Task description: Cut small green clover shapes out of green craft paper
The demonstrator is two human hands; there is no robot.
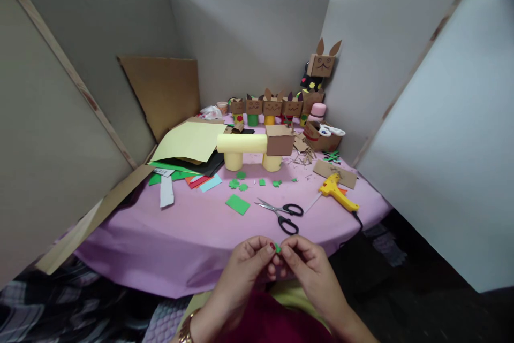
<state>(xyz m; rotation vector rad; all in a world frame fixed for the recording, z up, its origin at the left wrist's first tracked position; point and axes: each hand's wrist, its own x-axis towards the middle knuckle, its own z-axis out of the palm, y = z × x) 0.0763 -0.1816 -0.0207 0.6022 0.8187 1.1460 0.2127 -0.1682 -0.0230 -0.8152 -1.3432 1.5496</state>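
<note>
Close to the table's front edge, my left hand (254,260) and my right hand (304,260) meet fingertip to fingertip. Both pinch a small piece of green paper (278,248), mostly covered by the fingers, so its shape is hard to see. Black-handled scissors (281,213) lie just beyond, blades spread apart. Left of them rests a green paper rectangle (237,204). Several green flower-shaped cutouts (234,184) and scraps are scattered behind it. Farther back stands a yellow paper-tube figure (242,143) with a brown cardboard box head (280,140).
A yellow glue gun (338,193) lies at right by a cardboard strip (335,173). Stacked paper sheets (188,141) cover the left. Cardboard animal figures (273,106) line the back, near a pink-lidded bottle (317,111) and a box (322,139) with white scissors (331,130). Partition walls enclose three sides.
</note>
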